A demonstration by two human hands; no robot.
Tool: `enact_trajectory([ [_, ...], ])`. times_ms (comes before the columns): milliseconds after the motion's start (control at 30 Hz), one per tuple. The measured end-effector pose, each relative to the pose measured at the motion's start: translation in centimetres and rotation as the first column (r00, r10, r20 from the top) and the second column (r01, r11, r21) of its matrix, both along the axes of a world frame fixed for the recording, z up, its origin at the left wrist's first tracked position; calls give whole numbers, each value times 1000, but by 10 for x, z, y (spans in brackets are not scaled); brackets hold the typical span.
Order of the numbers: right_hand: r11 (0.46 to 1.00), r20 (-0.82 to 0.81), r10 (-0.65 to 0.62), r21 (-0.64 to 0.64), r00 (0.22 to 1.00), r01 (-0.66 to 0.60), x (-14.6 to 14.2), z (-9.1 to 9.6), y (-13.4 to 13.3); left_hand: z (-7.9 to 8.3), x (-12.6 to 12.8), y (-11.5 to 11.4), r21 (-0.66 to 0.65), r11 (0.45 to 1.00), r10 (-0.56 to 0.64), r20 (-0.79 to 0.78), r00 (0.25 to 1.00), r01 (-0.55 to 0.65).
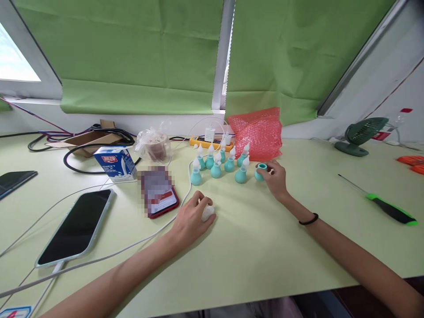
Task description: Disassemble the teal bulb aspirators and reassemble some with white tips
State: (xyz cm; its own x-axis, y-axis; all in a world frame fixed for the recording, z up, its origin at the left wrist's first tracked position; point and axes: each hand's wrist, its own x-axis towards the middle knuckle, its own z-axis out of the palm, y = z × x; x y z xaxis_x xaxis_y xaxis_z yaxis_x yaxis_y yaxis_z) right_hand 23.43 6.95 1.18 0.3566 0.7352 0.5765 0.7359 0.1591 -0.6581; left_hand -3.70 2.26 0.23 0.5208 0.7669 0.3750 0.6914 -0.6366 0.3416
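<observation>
My right hand (277, 180) grips a teal rubber bulb (259, 176) at its side; its round open mouth faces up with no tip on it. Lower and to the left, my left hand (190, 216) rests on the table with fingers curled round a translucent white piece (208, 213), partly hidden by the fingers. Between and beyond the hands stand several teal bulb nasal aspirators (216, 170) with clear tips pointing up. The nearest one to my right hand is the front-right aspirator (240, 175).
A red bubble-wrap bag (261, 137) and an orange power strip (195, 141) lie behind the aspirators. To the left are a red-cased phone (162, 201), a milk carton (115, 163), a charging phone (76, 225) and white cables. On the right lie a screwdriver (391, 208) and a green fan (361, 134).
</observation>
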Motion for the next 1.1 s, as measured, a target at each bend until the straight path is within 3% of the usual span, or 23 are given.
enact_trajectory([
  [267,994,129,-44,-97,991,57,13,-19,11,-4,-2,5,-49,999,-5,-1,1000,5],
  [433,998,151,-55,21,987,52,8,-16,6,-6,-2,5,-23,999,-23,83,996,25],
  [533,991,242,19,123,970,-50,-2,-12,-1,-5,-1,5,-31,997,-69,95,993,72],
  [600,989,325,48,118,944,-90,-9,-11,-4,-5,0,4,-41,995,-91,103,990,96],
  [800,995,459,-92,65,884,70,-14,-16,1,-3,0,2,-3,994,-106,125,986,107],
  [933,994,630,-99,97,770,48,-17,-12,0,-3,1,0,44,993,-117,122,986,112],
  [1033,1000,777,-9,15,629,-4,-25,-10,-5,-5,1,0,64,990,-127,51,991,124],
  [1100,999,817,44,-52,575,-3,-29,-11,-7,-6,1,1,38,990,-137,0,991,136],
])
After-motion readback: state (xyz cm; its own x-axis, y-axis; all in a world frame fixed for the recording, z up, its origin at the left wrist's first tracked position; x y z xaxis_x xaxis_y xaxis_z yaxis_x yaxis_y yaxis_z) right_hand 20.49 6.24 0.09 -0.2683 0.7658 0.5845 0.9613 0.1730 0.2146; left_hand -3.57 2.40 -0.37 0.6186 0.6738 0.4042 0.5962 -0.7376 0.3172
